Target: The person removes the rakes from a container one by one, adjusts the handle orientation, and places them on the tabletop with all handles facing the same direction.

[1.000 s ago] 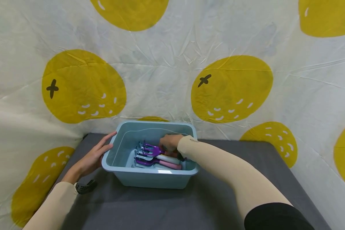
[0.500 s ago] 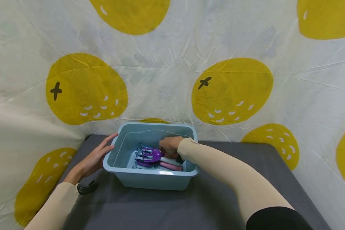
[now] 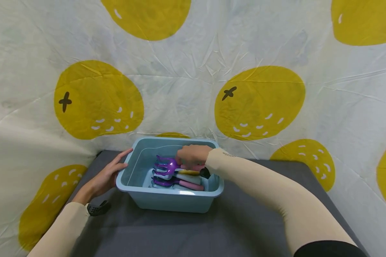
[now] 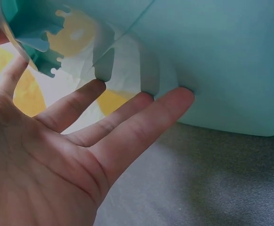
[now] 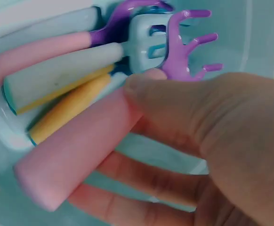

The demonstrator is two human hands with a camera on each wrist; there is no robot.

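Inside a light blue plastic basin (image 3: pixel 138 190), my right hand (image 3: pixel 193 156) holds a small hand rake by its pink handle (image 5: pixel 76 146). Its purple curved tines (image 3: pixel 168 166) point left, over other tools. Thumb and fingers wrap the handle in the right wrist view. Beneath it lie a light blue fork with a pale handle (image 5: pixel 61 70), a purple-headed tool with a pink handle (image 3: pixel 191 185) and a yellow handle (image 5: pixel 76 106). My left hand (image 3: pixel 103 178) rests at the basin's left side, its straight fingertips touching the outer wall (image 4: pixel 236 70).
The basin stands on a dark grey cloth-covered table (image 3: pixel 180 233), near the back edge. Behind it hangs a white curtain (image 3: pixel 180 96) with large yellow fruit prints. A grey handle (image 5: pixel 47 28) lies among the tools in the basin.
My right hand has risen slightly and shifted a little right with the purple-tined rake, and the yellow handle now shows below it. The left hand stays at the basin's side.
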